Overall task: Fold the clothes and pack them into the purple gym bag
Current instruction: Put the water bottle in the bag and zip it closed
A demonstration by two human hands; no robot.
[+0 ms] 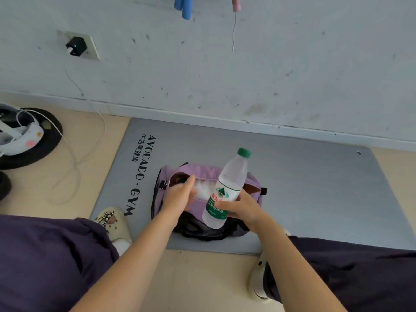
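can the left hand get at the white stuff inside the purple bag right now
Probably yes. The left hand hovers open at the gym bag's unzipped top, right beside the white clothing, with nothing between them. The water bottle, gripped by the right hand, sits further right.

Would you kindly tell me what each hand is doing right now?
Left hand: open, fingers straight at the purple gym bag opening.
Right hand: holding the water bottle.

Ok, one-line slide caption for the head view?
Right hand holds a water bottle over the open purple gym bag while left hand reaches its opening.
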